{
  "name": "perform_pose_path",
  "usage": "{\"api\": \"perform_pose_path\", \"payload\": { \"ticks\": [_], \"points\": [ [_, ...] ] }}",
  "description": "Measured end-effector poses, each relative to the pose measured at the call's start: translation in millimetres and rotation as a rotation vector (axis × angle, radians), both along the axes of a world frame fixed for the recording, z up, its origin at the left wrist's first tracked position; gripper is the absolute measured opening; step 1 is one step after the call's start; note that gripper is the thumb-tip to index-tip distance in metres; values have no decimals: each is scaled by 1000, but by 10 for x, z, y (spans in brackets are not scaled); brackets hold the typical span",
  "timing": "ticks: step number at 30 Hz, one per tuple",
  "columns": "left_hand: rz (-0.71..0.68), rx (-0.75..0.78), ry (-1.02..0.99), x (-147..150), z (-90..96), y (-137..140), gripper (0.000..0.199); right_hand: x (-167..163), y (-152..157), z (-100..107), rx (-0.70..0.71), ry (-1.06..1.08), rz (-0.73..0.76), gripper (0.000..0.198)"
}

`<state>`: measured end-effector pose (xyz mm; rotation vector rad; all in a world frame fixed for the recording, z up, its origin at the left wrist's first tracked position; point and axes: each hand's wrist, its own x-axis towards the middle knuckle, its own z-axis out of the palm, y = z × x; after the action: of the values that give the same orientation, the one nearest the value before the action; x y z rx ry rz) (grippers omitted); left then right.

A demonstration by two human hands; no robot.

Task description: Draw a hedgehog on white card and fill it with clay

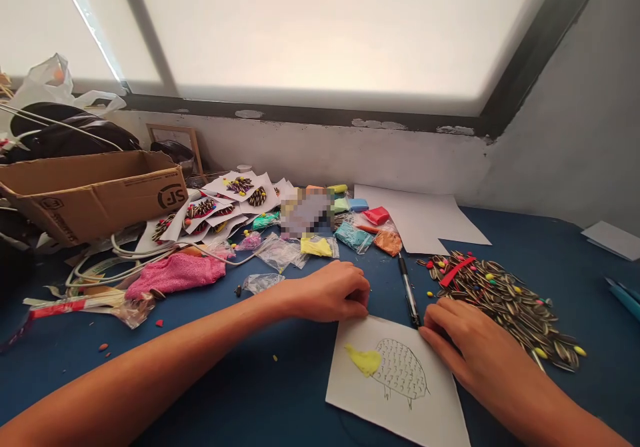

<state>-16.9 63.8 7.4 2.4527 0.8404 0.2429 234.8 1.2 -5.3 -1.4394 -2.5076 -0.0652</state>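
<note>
A white sheet of paper (395, 420) lies on the blue table in front of me. On it is an ink drawing of a rounded animal body (401, 369) with short curved marks inside and thin legs. Flattened yellow clay (367, 362) covers the animal's head. My left hand (333, 292) is closed, its fingers curled and its thumb at the sheet's upper left corner. Curled as well, my right hand (463, 340) grips the upper right edge; its fingertips are partly hidden. A black pen (409, 294) lies just beyond the sheet, between the hands.
Striped sunflower seeds (510, 307) are heaped at right, with coloured bits and a red strip (457, 272). Bagged coloured clay (353, 236), a pink cloth (177, 275), seed-covered papers (240, 187) and a cardboard box (95, 197) stretch along the back and left. White paper (425, 217) lies behind.
</note>
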Motion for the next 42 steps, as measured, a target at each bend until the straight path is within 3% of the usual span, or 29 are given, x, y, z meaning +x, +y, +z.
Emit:
{"api": "perform_pose_path", "payload": {
  "ticks": [5, 10, 15, 21, 29, 38, 42],
  "points": [
    [30, -25, -38, 11, -2, -14, 9, -13, -28, 9, 72, 93, -35, 21],
    [124, 223, -204, 39, -165, 2, 23, -27, 13, -76, 278, -6, 21, 43],
    [55, 324, -83, 23, -348, 28, 35, 5, 51, -184, 361, -83, 44, 56],
    [73, 354, -72, 32, -387, -6, 36, 40, 42, -219, 429, -99, 68, 57],
    [63, 390, -94, 36, -381, -11, 37, 15, -39, -183, 426, 56, 120, 18],
    [64, 369, -95, 35, -332, -34, 39, -53, -111, -219, 350, 43, 229, 22],
    [67, 346, -91, 26, -327, -37, 41, -43, -116, -237, 379, 15, 208, 25]
  ]
}}
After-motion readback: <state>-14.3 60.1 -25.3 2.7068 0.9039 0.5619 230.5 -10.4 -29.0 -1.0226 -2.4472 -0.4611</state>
